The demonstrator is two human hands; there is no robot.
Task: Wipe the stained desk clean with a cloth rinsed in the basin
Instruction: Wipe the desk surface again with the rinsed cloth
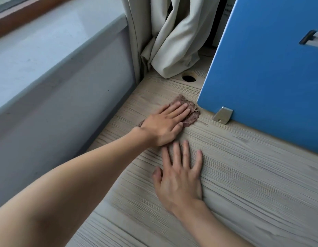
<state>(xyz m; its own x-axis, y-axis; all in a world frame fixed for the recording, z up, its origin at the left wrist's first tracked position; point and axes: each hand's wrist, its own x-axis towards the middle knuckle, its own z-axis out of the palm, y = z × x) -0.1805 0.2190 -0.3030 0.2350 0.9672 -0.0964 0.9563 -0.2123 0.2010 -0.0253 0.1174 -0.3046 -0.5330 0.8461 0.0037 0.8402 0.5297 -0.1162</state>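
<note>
A brown cloth [191, 114] lies flat on the pale wood-grain desk [244, 175], near the desk's far left corner. My left hand [164, 124] presses on the cloth with straight fingers and covers most of it. My right hand [180, 177] rests flat on the bare desk just in front of the left hand, fingers spread. No basin is in view.
A blue divider panel [270, 72] stands on the desk to the right, held by a metal bracket [222, 115]. A round cable hole [188, 77] sits at the back by a beige curtain [172, 41]. A grey wall and window sill [47, 56] run along the left.
</note>
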